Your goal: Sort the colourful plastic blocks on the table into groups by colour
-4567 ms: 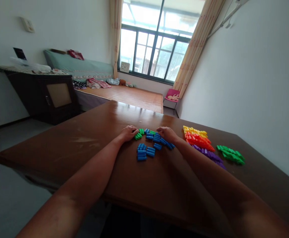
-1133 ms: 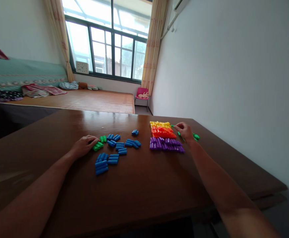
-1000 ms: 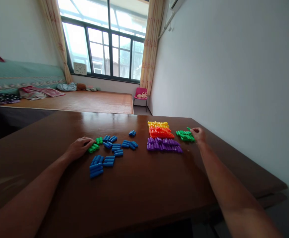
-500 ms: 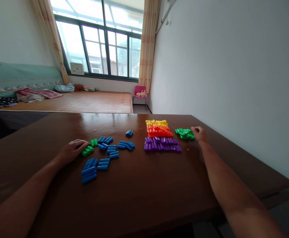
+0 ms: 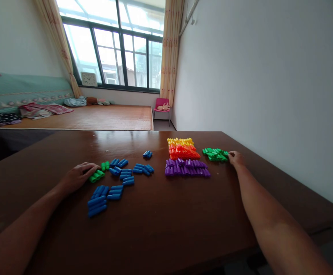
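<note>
On the left of the table, my left hand (image 5: 82,173) lies low, its fingers stretched loosely over the edge of several short light-green plastic tubes (image 5: 97,176). Two more light-green tubes (image 5: 105,166) sit just beyond its fingertips. Far to the right, my right hand (image 5: 236,157) has thumb and fingertips pinched on a green tube (image 5: 226,153) at the right end of a green pile (image 5: 214,154). Blue tubes (image 5: 97,206) lie in small groups right of and nearer than my left hand. Purple tubes (image 5: 187,168) form rows left of the green pile.
Orange tubes (image 5: 184,152) and yellow tubes (image 5: 180,141) are stacked behind the purple rows. All rest on a dark brown glossy table (image 5: 160,221). A white wall (image 5: 258,76) runs along the right side. Beyond the table is a bed (image 5: 111,116) and a pink chair (image 5: 162,103).
My right hand has shifted slightly right along the green pile, its fingertips now at the pile's right end. My left hand stays beside the light-green tubes. The view has moved a little.
</note>
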Tool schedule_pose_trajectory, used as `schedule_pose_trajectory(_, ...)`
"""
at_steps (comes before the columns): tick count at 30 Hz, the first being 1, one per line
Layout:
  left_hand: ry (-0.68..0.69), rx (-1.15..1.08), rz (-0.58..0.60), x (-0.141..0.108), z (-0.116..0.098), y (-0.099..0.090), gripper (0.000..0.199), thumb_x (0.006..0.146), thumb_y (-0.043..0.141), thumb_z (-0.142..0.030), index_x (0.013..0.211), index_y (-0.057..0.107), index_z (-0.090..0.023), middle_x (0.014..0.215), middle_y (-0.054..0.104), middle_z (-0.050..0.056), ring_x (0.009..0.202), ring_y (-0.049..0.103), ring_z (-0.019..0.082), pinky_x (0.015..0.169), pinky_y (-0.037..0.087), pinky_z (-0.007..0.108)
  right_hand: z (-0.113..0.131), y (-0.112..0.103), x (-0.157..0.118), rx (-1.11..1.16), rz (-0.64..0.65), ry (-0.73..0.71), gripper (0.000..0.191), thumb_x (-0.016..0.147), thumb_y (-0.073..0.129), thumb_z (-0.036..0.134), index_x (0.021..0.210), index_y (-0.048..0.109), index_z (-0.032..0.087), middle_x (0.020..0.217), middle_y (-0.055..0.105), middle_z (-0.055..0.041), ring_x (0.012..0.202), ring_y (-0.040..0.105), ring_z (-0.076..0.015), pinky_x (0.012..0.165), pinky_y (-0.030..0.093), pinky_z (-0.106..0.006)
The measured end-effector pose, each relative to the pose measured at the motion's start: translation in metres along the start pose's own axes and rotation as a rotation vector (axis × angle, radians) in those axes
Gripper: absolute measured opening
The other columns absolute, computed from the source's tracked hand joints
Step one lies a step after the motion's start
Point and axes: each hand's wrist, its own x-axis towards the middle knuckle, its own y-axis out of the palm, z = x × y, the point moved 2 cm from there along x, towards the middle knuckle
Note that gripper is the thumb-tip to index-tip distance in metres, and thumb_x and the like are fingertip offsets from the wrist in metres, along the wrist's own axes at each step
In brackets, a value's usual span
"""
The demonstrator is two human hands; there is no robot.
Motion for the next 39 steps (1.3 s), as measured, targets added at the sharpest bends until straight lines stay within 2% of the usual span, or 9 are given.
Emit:
schedule_pose_trajectory(3,-0.014,0.009,0.011,0.001,0.002,0.000,0.068,0.074,0.038,-0.077,0.097,0.072,-0.022,0.113,0.069,0.006,0.104,0.061,0.026,0.095,0.045,0.032,-0.006,0.002,0.001,-0.057,0.030,0.136,0.027,0.078,0.054,0.023,0.097,0.073,0.024,0.095,0.072,-0.0086,0.084,0.065,-0.0218,0.076,0.049,-0.034)
schedule_pose_trajectory(5,-0.015,0.005,0.019,0.002,0.004,0.001,0.068,0.074,0.038,-0.076,0.098,0.072,-0.022,0.113,0.069,0.006,0.105,0.061,0.026,0.096,0.044,0.032,-0.006,0.002,0.001,-0.061,0.027,0.160,0.034,0.079,0.050,0.020,0.105,0.072,0.022,0.102,0.071,-0.0109,0.087,0.064,-0.0227,0.079,0.049,-0.035)
schedule_pose_trajectory(8,-0.008,-0.001,0.019,0.003,0.007,0.002,0.068,0.075,0.039,-0.076,0.099,0.072,-0.022,0.114,0.068,0.005,0.106,0.061,0.026,0.096,0.044,0.031,-0.001,0.001,-0.001,-0.055,0.016,0.108,0.039,0.081,0.048,0.024,0.114,0.069,0.024,0.106,0.071,-0.0115,0.088,0.063,-0.0239,0.081,0.048,-0.038)
schedule_pose_trajectory(13,-0.010,0.002,0.014,0.002,0.007,0.001,0.068,0.074,0.039,-0.077,0.098,0.072,-0.023,0.113,0.069,0.004,0.104,0.062,0.026,0.095,0.046,0.030,0.006,-0.002,-0.006,-0.113,0.102,0.032,0.034,0.077,0.057,0.029,0.108,0.071,0.033,0.102,0.072,-0.0074,0.091,0.062,-0.0261,0.080,0.048,-0.041)
schedule_pose_trajectory(19,0.000,0.008,0.004,0.003,0.010,0.003,0.065,0.077,0.040,-0.074,0.099,0.072,-0.023,0.112,0.069,0.003,0.103,0.062,0.025,0.094,0.046,0.029,-0.008,-0.011,-0.010,-0.123,0.093,0.099,0.041,0.070,0.054,0.014,0.103,0.073,0.030,0.102,0.073,-0.0061,0.091,0.064,-0.0250,0.076,0.050,-0.036)
schedule_pose_trajectory(24,0.012,0.015,0.006,0.005,0.017,0.006,0.061,0.079,0.040,-0.071,0.101,0.072,-0.023,0.114,0.069,0.003,0.105,0.062,0.025,0.096,0.045,0.029,-0.010,-0.015,-0.014,0.049,0.149,-0.104,0.039,0.068,0.054,0.014,0.100,0.073,0.026,0.094,0.074,-0.0029,0.086,0.067,-0.0194,0.078,0.051,-0.030)
schedule_pose_trajectory(27,0.014,0.013,-0.003,0.006,0.019,0.006,0.061,0.078,0.041,-0.071,0.101,0.072,-0.023,0.114,0.069,0.003,0.106,0.062,0.025,0.096,0.045,0.029,-0.009,-0.014,-0.014,0.114,0.215,-0.111,0.042,0.067,0.053,0.012,0.103,0.072,0.023,0.097,0.074,-0.0040,0.088,0.067,-0.0191,0.079,0.051,-0.029)
schedule_pose_trajectory(32,0.022,0.008,-0.005,0.006,0.019,0.005,0.062,0.077,0.042,-0.072,0.100,0.072,-0.022,0.112,0.070,0.003,0.104,0.063,0.025,0.096,0.045,0.030,-0.007,-0.013,-0.010,0.078,0.039,0.043,0.041,0.074,0.049,0.014,0.108,0.070,0.020,0.101,0.073,-0.0076,0.093,0.067,-0.0214,0.084,0.050,-0.033)
schedule_pose_trajectory(39,0.021,0.006,0.004,0.007,0.020,0.007,0.069,0.076,0.039,-0.076,0.102,0.072,-0.021,0.115,0.068,0.006,0.106,0.061,0.026,0.098,0.045,0.032,0.012,-0.006,-0.006,0.085,-0.064,0.004,0.038,0.085,0.044,0.032,0.109,0.070,0.018,0.103,0.072,-0.0123,0.092,0.064,-0.0245,0.085,0.048,-0.038)
